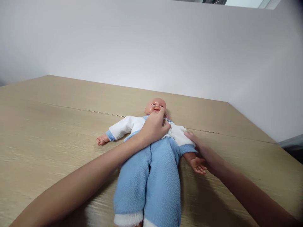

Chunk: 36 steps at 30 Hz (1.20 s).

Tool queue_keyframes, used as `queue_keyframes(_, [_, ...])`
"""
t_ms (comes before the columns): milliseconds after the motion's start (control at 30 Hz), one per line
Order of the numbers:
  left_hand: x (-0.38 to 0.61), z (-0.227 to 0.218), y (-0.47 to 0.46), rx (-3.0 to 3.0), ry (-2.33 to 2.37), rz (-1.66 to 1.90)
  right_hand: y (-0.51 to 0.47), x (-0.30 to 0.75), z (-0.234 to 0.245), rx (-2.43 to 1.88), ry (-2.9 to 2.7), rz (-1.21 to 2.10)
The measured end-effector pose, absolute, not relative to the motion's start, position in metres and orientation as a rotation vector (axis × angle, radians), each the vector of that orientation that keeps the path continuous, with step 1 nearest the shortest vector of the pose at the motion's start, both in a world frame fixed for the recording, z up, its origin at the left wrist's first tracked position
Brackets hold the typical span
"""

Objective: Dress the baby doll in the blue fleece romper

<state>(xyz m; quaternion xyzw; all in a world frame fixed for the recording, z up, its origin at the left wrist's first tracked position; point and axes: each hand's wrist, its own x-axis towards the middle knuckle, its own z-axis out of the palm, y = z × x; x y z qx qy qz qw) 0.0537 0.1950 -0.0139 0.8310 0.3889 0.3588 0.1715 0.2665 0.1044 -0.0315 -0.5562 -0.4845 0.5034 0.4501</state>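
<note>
A baby doll (163, 170) lies on its back on the wooden table, its bald head (151, 106) away from me. It wears fuzzy light-blue trousers and a white top with blue cuffs. My left hand (153, 126) reaches across the doll's chest; its fingers are curled at the chin and collar, with the thumb lower on the chest. What the fingertips pinch there is partly hidden. On the right, my right hand (201, 146) rests against the outer side of the doll's white sleeve (181, 135), fingers stretched along it. Both doll arms are spread out sideways.
The wooden table (59, 126) has a thin seam running across it behind the doll's shoulders. A plain pale wall (118, 44) stands along the far edge. Something dark shows beyond the table's right edge (293, 148).
</note>
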Motion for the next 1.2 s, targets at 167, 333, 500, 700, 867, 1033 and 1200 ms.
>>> queue_keyframes(167, [0.054,-0.007,0.19,2.445,1.134,0.94,0.062,0.292,-0.031,-1.588,-1.118,1.246])
queue_keyframes(333, [0.045,0.009,0.187,2.499,1.251,0.735,0.067,0.33,-0.042,-1.677,-1.224,0.94])
queue_keyframes(500, [0.033,0.015,0.194,2.466,1.245,0.698,0.068,0.348,-0.052,-1.747,-1.401,0.746])
queue_keyframes(700, [0.024,0.005,0.204,2.542,0.926,0.915,0.066,0.344,-0.057,-1.748,-1.595,0.336])
queue_keyframes(867, [0.021,0.004,0.199,2.677,1.13,0.9,0.055,0.32,-0.05,-1.558,-1.832,-0.212])
queue_keyframes(1033, [0.024,0.014,0.189,2.699,0.877,0.998,0.044,0.268,-0.041,-1.394,-1.755,0.593])
queue_keyframes(1200, [0.034,0.015,0.176,2.694,0.675,0.835,0.065,0.253,-0.048,-1.271,-1.5,1.31])
